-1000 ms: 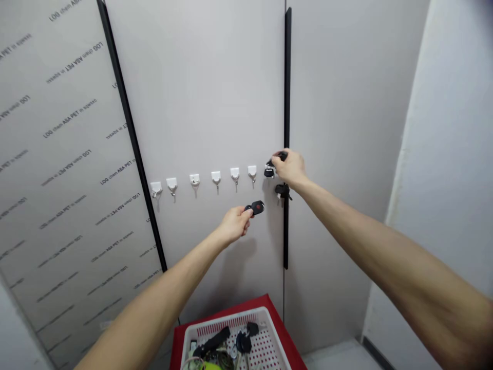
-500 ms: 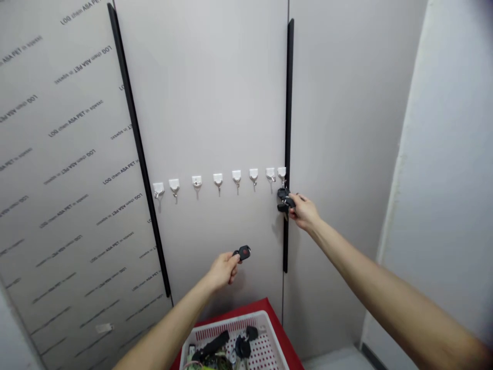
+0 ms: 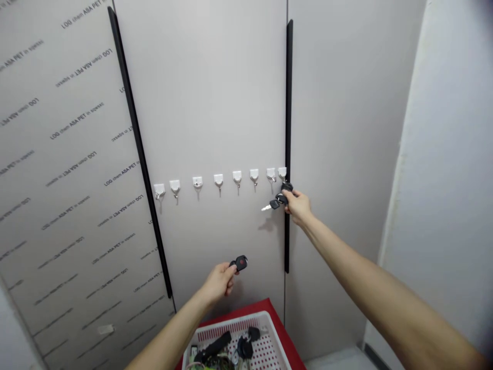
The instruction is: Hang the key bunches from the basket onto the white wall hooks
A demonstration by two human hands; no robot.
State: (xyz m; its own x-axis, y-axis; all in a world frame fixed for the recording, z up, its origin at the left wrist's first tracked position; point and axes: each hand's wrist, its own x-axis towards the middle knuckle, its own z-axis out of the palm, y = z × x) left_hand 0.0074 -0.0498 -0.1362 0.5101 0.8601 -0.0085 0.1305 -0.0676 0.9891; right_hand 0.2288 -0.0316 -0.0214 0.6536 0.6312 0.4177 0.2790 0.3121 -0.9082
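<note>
My right hand (image 3: pixel 299 206) is closed on a bunch of keys (image 3: pixel 281 198) with black heads, just below the rightmost white hook (image 3: pixel 282 173). One silver key blade points left from the bunch. Whether the bunch touches that hook I cannot tell. Lower and to the left, my left hand (image 3: pixel 219 282) pinches a black key fob (image 3: pixel 241 263) with a red mark, held out before the grey door (image 3: pixel 208 103). Several more hooks, such as a middle white hook (image 3: pixel 236 178), run in a row to the left with nothing hanging on them.
Below my hands a white perforated basket (image 3: pixel 275 334) holds black keys (image 3: pixel 245 347) and other small items. It stands on a red surface (image 3: pixel 290 349). Long black handles (image 3: pixel 289 103) edge the door, and a pale wall (image 3: pixel 442 180) rises at the right.
The bunch in my right hand has turned, so a key blade now points left. My left hand has moved slightly down and left with the key fob.
</note>
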